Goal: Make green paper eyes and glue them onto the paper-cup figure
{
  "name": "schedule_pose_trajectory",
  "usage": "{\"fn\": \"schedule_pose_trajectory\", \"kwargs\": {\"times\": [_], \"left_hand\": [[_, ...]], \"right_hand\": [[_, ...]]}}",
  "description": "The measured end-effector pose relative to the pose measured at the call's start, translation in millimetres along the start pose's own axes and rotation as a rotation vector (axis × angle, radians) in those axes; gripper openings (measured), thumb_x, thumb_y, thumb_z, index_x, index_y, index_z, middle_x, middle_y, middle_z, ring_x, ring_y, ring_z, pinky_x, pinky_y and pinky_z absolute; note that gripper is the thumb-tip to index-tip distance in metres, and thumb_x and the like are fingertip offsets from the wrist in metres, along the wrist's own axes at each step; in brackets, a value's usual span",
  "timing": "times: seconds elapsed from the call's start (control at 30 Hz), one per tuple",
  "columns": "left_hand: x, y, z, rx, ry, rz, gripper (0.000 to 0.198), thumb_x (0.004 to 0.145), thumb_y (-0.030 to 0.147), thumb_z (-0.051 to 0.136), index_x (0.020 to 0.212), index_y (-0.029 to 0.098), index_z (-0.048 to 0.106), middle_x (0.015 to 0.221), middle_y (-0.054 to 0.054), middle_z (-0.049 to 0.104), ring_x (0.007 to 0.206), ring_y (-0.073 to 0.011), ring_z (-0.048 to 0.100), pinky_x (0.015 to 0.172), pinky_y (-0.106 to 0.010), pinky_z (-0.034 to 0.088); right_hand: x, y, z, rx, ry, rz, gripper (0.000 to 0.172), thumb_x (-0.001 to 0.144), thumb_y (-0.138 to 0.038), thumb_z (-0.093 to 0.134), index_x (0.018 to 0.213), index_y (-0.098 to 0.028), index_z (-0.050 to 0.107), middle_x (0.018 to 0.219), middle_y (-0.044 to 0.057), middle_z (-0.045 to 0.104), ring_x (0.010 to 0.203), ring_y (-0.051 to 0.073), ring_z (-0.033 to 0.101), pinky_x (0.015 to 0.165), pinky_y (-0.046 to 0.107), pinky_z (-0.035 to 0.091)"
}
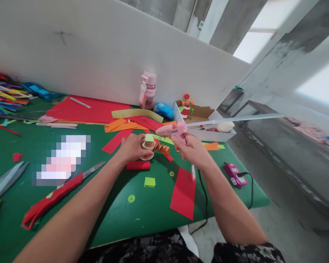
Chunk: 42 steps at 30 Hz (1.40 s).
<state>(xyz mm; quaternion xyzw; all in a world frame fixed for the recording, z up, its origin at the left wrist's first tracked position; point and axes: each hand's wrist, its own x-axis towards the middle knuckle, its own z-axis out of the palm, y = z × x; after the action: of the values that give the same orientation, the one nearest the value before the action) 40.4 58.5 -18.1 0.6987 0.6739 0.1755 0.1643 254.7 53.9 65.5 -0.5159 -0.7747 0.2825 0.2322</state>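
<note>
My right hand [191,148] grips a pink glue gun [173,130], its nozzle pointing left toward a small light-green paper piece [149,138]. That piece sits on top of a tape roll [147,149] which my left hand [131,148] holds from the left side, fingers curled round it. An orange accordion-folded paper strip [162,147] trails from the roll toward my right hand. A small red paper piece [138,165] lies on the green table [120,212] just under the roll.
Red paper sheets [184,193], a green square [149,182], red-handled scissors [57,193], a pink power strip [234,174] with black cord, a pink bottle [147,89], a cardboard box [205,126], coloured strips [5,96] at far left, and a white wall behind.
</note>
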Motion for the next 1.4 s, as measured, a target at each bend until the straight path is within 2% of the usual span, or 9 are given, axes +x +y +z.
{"fn": "schedule_pose_trajectory", "kwargs": {"times": [0.27, 0.43, 0.7, 0.8, 0.9, 1.1, 1.23, 1.33, 1.4], "left_hand": [[0, 0, -0.4, -0.002, -0.009, -0.002, 0.047, 0.068, 0.053, 0.07, 0.105, 0.025, 0.066, 0.1, -0.006, 0.075, 0.102, -0.0311, 0.066, 0.076, -0.035, 0.044], [0, 0, -0.9, -0.005, -0.019, -0.001, 0.045, 0.069, 0.053, 0.07, 0.104, 0.026, 0.066, 0.1, -0.005, 0.075, 0.103, -0.0301, 0.066, 0.075, -0.035, 0.044], [1, 1, -1.4, 0.008, -0.007, -0.006, 0.048, 0.067, 0.053, 0.072, 0.105, 0.025, 0.067, 0.101, -0.006, 0.075, 0.1, -0.0311, 0.066, 0.076, -0.035, 0.045], [0, 0, -1.5, 0.009, -0.005, 0.0, 0.05, 0.067, 0.053, 0.072, 0.108, 0.025, 0.067, 0.101, -0.006, 0.075, 0.098, -0.031, 0.066, 0.076, -0.036, 0.045], [0, 0, -0.1, 0.011, 0.0, 0.003, 0.05, 0.068, 0.053, 0.072, 0.11, 0.025, 0.067, 0.102, -0.006, 0.075, 0.098, -0.0311, 0.066, 0.077, -0.037, 0.046], [-2, 1, -2.4, 0.036, 0.007, 0.02, 0.058, 0.07, 0.055, 0.07, 0.12, 0.026, 0.063, 0.113, -0.009, 0.072, 0.111, -0.0352, 0.061, 0.086, -0.042, 0.046], [-16, -4, -25.9, 0.084, 0.072, 0.032, 0.078, 0.073, 0.063, 0.067, 0.139, 0.028, 0.048, 0.141, -0.012, 0.057, 0.131, -0.0417, 0.047, 0.097, -0.051, 0.042], [-34, -15, -46.2, 0.143, 0.144, 0.057, 0.058, 0.083, 0.06, 0.056, 0.129, 0.024, 0.059, 0.139, -0.012, 0.059, 0.131, -0.043, 0.046, 0.099, -0.055, 0.04], [-47, -23, -51.6, 0.148, 0.109, 0.121, 0.042, 0.086, 0.051, 0.053, 0.117, 0.025, 0.066, 0.129, -0.01, 0.066, 0.124, -0.0386, 0.052, 0.097, -0.052, 0.042]], "right_hand": [[5, 0, 9, 0.019, -0.033, -0.027, 0.031, 0.092, -0.048, 0.051, 0.082, -0.019, 0.058, 0.065, 0.0, 0.059, 0.063, 0.017, 0.058, 0.062, 0.028, 0.045], [2, -2, 4, 0.003, -0.086, -0.04, 0.035, 0.092, -0.051, 0.05, 0.075, -0.02, 0.055, 0.063, -0.001, 0.056, 0.058, 0.015, 0.054, 0.059, 0.028, 0.044], [2, -2, 3, 0.045, -0.04, 0.03, 0.033, 0.093, -0.05, 0.051, 0.085, -0.019, 0.059, 0.065, 0.0, 0.059, 0.057, 0.015, 0.057, 0.06, 0.028, 0.045], [4, 0, 5, 0.072, -0.051, 0.059, 0.031, 0.092, -0.048, 0.054, 0.081, -0.019, 0.056, 0.062, -0.002, 0.058, 0.052, 0.012, 0.052, 0.053, 0.025, 0.042], [0, 4, 4, 0.232, -0.072, 0.127, 0.035, 0.09, -0.052, 0.056, 0.078, -0.019, 0.053, 0.06, -0.003, 0.055, 0.046, 0.01, 0.047, 0.047, 0.024, 0.04], [-29, 21, -11, 0.702, 0.007, 0.207, 0.048, 0.076, -0.059, 0.07, 0.099, -0.019, 0.059, 0.076, -0.001, 0.066, 0.042, 0.005, 0.036, 0.042, 0.023, 0.038], [-62, 51, -21, 0.752, 0.081, 0.343, 0.049, 0.071, -0.065, 0.072, 0.077, -0.018, 0.061, 0.057, -0.001, 0.058, 0.045, 0.01, 0.044, 0.046, 0.026, 0.043], [-89, 80, -25, 0.759, 0.243, 0.497, 0.055, 0.057, -0.069, 0.08, 0.068, -0.019, 0.058, 0.055, 0.0, 0.056, 0.05, 0.013, 0.052, 0.047, 0.026, 0.045], [-105, 98, -26, 0.72, 0.341, 0.577, 0.057, 0.049, -0.067, 0.084, 0.065, -0.02, 0.057, 0.056, -0.001, 0.056, 0.051, 0.013, 0.052, 0.047, 0.026, 0.044]]}}
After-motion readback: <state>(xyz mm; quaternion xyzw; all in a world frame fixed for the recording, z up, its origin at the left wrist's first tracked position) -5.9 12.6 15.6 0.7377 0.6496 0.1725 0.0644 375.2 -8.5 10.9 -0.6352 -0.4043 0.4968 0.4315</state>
